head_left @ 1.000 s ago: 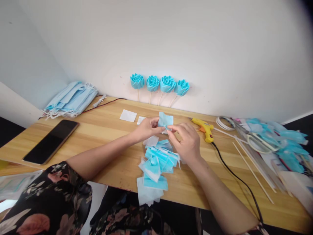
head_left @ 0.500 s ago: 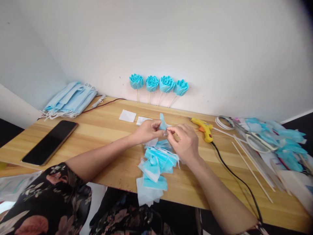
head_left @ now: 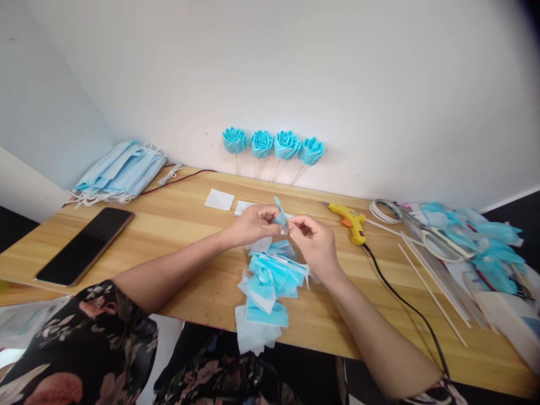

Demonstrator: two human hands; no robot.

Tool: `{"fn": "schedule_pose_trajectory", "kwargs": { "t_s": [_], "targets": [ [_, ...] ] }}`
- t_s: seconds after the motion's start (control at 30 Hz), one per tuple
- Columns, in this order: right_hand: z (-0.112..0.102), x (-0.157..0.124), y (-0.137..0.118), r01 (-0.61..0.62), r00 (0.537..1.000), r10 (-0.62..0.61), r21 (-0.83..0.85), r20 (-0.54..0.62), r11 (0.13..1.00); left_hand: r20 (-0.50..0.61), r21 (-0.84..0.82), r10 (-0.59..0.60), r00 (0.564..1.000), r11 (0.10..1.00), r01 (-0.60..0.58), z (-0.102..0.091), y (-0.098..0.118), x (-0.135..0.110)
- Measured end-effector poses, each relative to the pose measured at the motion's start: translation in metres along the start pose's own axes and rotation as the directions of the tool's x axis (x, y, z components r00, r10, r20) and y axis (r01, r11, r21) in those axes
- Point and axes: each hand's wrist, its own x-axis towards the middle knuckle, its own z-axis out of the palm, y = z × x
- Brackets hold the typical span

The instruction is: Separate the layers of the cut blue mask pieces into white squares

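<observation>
My left hand (head_left: 258,225) pinches a small piece of light blue mask fabric (head_left: 279,210) between thumb and fingers. From the other side, my right hand (head_left: 314,242) pinches the lower edge of the same piece with its fingertips. Just below my hands lies a loose pile of cut blue and white mask fabric (head_left: 274,275), part of it hanging over the table's front edge. Behind my hands, two white pieces lie on the table: a square one (head_left: 219,199) and another (head_left: 242,207) partly covered by my left hand.
Several blue fabric roses (head_left: 261,144) on sticks lean against the wall. A yellow glue gun (head_left: 352,222) with a black cord lies right of my hands. Further right are a tape roll (head_left: 386,211), scissors (head_left: 447,246), sticks (head_left: 434,298) and scraps. Stacked masks (head_left: 120,171) and a phone (head_left: 86,244) lie left.
The fabric piece has turned slightly and now looks narrower at its top. My right hand has shifted a little to the left, its fingers more lifted. Both hands keep hold.
</observation>
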Motion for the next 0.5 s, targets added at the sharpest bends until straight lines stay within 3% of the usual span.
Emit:
{"fn": "schedule_pose_trajectory", "kwargs": {
  "t_s": [0.1,0.27,0.37,0.5],
  "targets": [
    [0.0016,0.0012,0.0027,-0.121,0.993,0.118,0.115,0.033,0.986,0.012,-0.057,-0.02,1.0,0.998,0.02,-0.0004,-0.0013,0.0004],
    [0.001,0.0037,0.0028,-0.157,0.988,0.153,0.193,0.034,0.968,0.078,-0.191,-0.078,0.994,0.977,0.091,-0.0033,-0.0028,0.0002],
    [-0.0017,0.0037,0.0021,-0.102,0.995,0.101,0.149,0.02,0.983,0.083,-0.109,-0.079,0.993,0.99,0.088,-0.0064,0.0012,-0.001],
    [-0.0049,0.0021,0.0022,0.073,0.997,-0.074,-0.039,-0.013,0.997,0.069,0.006,-0.042,0.997,0.999,0.041,-0.0084,0.0034,-0.0014]
  ]
}}
